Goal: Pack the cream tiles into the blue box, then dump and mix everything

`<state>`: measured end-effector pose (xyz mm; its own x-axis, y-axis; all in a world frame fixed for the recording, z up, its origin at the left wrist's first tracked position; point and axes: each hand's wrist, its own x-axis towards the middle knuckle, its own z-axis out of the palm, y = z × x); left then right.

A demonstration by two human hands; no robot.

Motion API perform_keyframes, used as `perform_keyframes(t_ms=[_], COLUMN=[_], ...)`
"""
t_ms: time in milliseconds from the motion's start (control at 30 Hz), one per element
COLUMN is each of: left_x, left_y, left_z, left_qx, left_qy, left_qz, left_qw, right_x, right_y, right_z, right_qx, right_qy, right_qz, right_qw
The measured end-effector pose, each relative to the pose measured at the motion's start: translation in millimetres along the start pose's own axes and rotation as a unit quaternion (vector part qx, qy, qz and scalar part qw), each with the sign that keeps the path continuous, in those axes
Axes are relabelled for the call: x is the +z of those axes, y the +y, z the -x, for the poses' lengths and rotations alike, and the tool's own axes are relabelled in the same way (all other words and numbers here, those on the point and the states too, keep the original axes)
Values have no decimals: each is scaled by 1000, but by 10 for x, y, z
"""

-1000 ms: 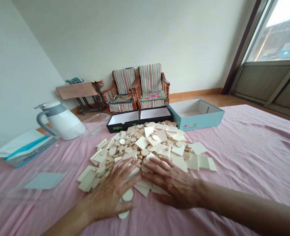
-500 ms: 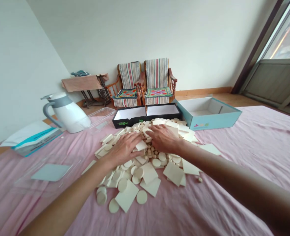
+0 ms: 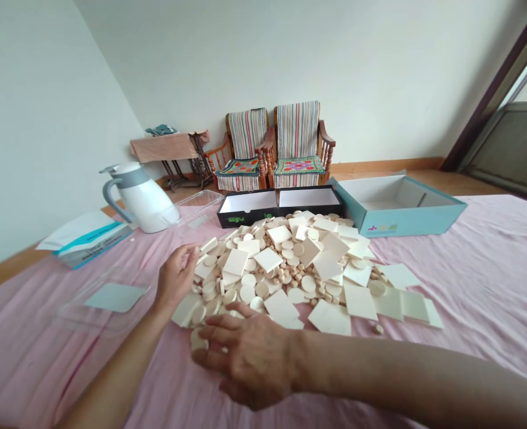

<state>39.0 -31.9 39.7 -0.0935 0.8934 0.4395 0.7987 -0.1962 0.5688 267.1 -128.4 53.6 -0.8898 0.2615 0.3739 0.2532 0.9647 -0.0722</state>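
A heap of pale wooden pieces (image 3: 290,268), flat squares, discs and small round plugs, lies on the pink cloth (image 3: 469,268). My left hand (image 3: 176,280) rests at the heap's left edge, fingers curled against the pieces there. My right hand (image 3: 245,354) lies palm down at the near edge, fingers spread and pointing left, touching a disc (image 3: 197,341) beneath its fingertips. Neither hand lifts anything.
A black two-compartment box (image 3: 281,205) and a teal box (image 3: 402,208) stand open behind the heap. A white jug (image 3: 142,196), clear plastic trays (image 3: 107,298) and a blue-white packet (image 3: 89,238) lie at the left. Two striped chairs stand by the far wall.
Both hands have drawn back from the middle of the heap: the left to its left edge, the right to the near edge. The pieces are spread wider. The view has shifted left.
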Motion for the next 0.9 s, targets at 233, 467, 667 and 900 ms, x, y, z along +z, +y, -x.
perform_keyframes(t_ms=[233, 467, 667, 900], left_x=[71, 117, 104, -126], left_y=[-244, -241, -230, -244], left_z=[63, 112, 121, 37], left_qx=[-71, -47, -59, -91], left_qy=[-85, -87, -93, -73], left_qz=[-41, -44, -24, -162], left_qw=[993, 994, 994, 980], right_x=[293, 68, -174, -367], right_y=[129, 452, 825, 961], right_z=[-306, -409, -341, -150], right_qx=[58, 168, 255, 340], right_qy=[-16, -87, -141, -45], right_qz=[101, 99, 105, 114], right_qw=[993, 977, 951, 933])
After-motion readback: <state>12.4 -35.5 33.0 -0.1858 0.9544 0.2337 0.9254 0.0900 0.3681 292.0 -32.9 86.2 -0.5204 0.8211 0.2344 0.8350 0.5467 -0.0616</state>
